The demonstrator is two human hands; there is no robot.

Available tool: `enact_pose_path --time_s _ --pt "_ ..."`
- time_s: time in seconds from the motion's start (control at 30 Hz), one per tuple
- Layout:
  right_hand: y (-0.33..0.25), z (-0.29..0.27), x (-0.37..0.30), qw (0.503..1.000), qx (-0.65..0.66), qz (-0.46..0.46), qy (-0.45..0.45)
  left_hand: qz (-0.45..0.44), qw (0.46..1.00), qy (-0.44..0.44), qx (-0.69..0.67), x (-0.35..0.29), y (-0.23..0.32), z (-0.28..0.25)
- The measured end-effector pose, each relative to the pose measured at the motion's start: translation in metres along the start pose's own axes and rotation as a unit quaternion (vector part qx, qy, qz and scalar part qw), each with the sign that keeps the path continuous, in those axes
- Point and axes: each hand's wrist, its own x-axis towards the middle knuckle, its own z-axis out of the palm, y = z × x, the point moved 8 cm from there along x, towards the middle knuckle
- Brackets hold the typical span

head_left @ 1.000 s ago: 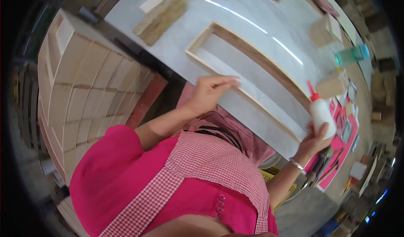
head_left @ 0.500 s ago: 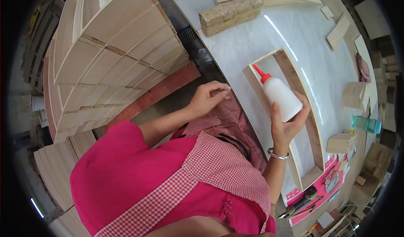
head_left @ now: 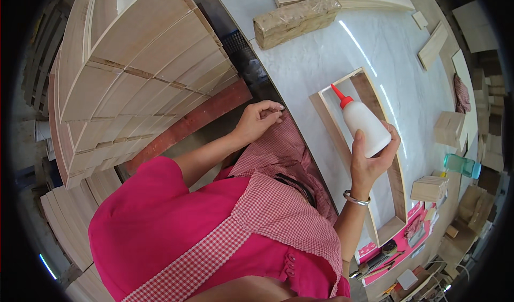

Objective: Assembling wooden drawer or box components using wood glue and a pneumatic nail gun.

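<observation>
Pale wood panels (head_left: 155,50) stand stacked at far left, apparently to save space; rightward we log our left hand (head_left: 257,121), fingers curled narrow, whether holding anything we cannot tell. Our right hand (head_left: 372,165) grips a white squeeze bottle (head_left: 365,125) near its base, red nozzle (head_left: 346,101) tipped up, presumably against drips, over a rectangular wooden frame (head_left: 391,230). Beneath lies a glossy grey-white bench (head_left: 305,69); toward the right, a teal bottle (head_left: 460,165), then workshop timber (head_left: 471,203).

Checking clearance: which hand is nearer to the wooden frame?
Right. The right hand, holding the white bottle, appears over the wooden frame; the left hand is farther off, left of the table.
</observation>
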Motion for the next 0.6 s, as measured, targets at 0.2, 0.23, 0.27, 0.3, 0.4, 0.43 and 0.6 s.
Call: enact_pose_path --time_s 0.2,0.23,0.27,0.3,0.4,0.43,0.6 --pt "0.005 -0.004 0.013 1.0 -0.018 0.005 0.024 0.001 1.0 0.006 0.007 0.001 -0.009 -0.008" --pt "0.006 -0.005 0.016 0.999 -0.021 0.002 0.031 -0.001 1.0 0.008 0.015 0.001 -0.011 -0.01" --pt "0.008 -0.005 0.019 0.999 -0.023 -0.001 0.038 0.0 1.0 0.007 0.015 0.001 -0.012 -0.009" --pt "0.009 -0.006 0.022 0.999 -0.026 -0.004 0.045 0.005 1.0 0.019 0.013 0.002 -0.012 -0.011" --pt "0.012 -0.009 0.03 0.998 -0.04 -0.008 0.054 0.016 0.999 0.043 0.008 0.003 -0.014 -0.015" --pt "0.012 -0.008 0.032 0.997 -0.046 -0.01 0.056 0.008 0.999 0.041 0.015 0.002 -0.017 -0.017" --pt "0.014 -0.011 0.041 0.994 -0.064 -0.004 0.086 -0.015 0.999 0.036 0.028 0.003 -0.025 -0.021"
